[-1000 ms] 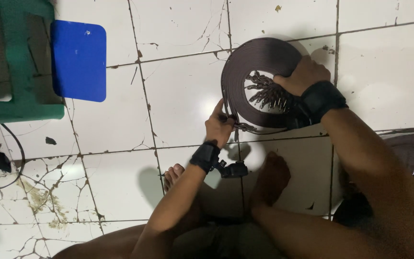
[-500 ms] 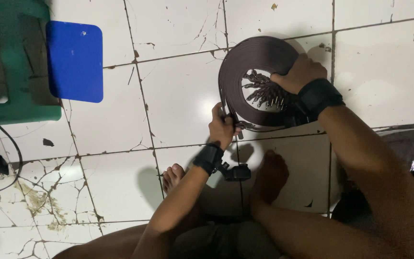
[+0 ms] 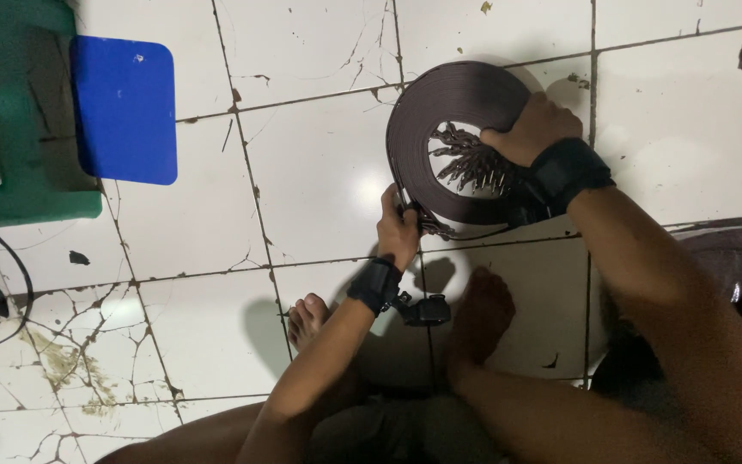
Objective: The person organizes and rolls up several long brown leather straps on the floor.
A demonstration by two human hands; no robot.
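A person sits on the floor (image 3: 319,172) of cracked white tiles, bare feet drawn in, and works on a large dark coil of strap (image 3: 440,112). The coil stands tilted on its edge on the tiles, just beyond the feet, and is the landmark for everything else here. Its flat band is wound in many layers around an open centre, where a cluster of small metal pieces (image 3: 470,163) shows.

The right hand (image 3: 530,129) rests on the upper right of the coil, fingers curled over the inner edge into the open centre, so this grip is closed on the wound band. A black wrist strap (image 3: 564,172) wraps the wrist just below it.

The left hand (image 3: 398,228) is at the lower left rim of the coil, its grip pinched narrowly on the strap's edge there; whether it holds a loose end or the wound rim cannot be told. A black wristband (image 3: 375,283) sits on that wrist, with a small black device (image 3: 422,309) attached beside it.

The left foot (image 3: 307,318) and the right foot (image 3: 478,314) lie on the tiles below the coil, close to it.

Well to the left of the coil lies a blue rectangular board (image 3: 126,112), and beyond it a green plastic stool (image 3: 19,120). A black cable (image 3: 10,283) curves over the tiles lower left of the coil.
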